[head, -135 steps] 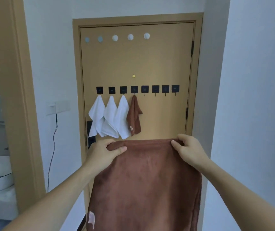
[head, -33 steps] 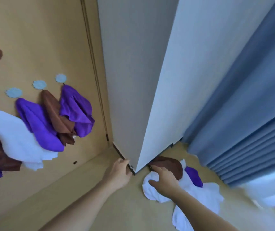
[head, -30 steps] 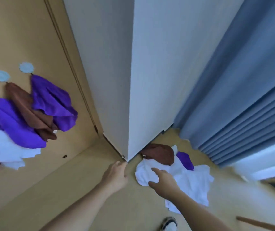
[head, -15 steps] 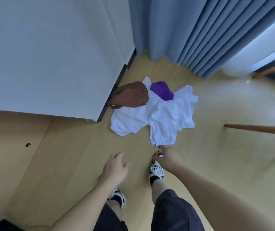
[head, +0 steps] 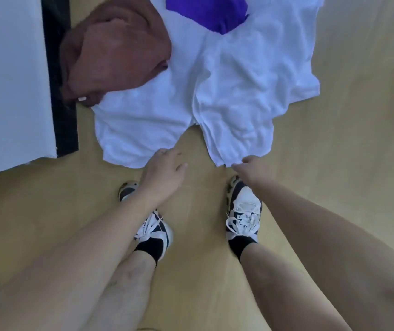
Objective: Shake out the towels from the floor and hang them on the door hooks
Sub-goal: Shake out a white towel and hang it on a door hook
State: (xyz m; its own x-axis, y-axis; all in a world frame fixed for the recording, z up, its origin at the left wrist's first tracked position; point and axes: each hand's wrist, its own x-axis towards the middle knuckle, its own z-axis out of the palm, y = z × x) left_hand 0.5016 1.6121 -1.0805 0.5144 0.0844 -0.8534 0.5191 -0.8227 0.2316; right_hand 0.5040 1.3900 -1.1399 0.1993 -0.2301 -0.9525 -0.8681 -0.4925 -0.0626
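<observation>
The right hand (head: pixel 251 169) has been lowered to pinch the crumpled white cloth towel (head: pixel 243 96); the left hand (head: pixel 165 169) is spread beside the brown and purple towels' pile.

Soft, even indoor light; slightly smeared wide-angle view.

The scene is moderately bright with a cool, bluish cast on the white towels (head: pixel 243 91), whose folds wash out toward the far right. Shadows are faint and diffuse; a darker band lies along the black baseboard (head: pixel 60 91) at far left. Everything looks a little soft from motion blur, most around the 2 hands. The lens bends straight lines near the edges, and the near forearms bulge large.
</observation>
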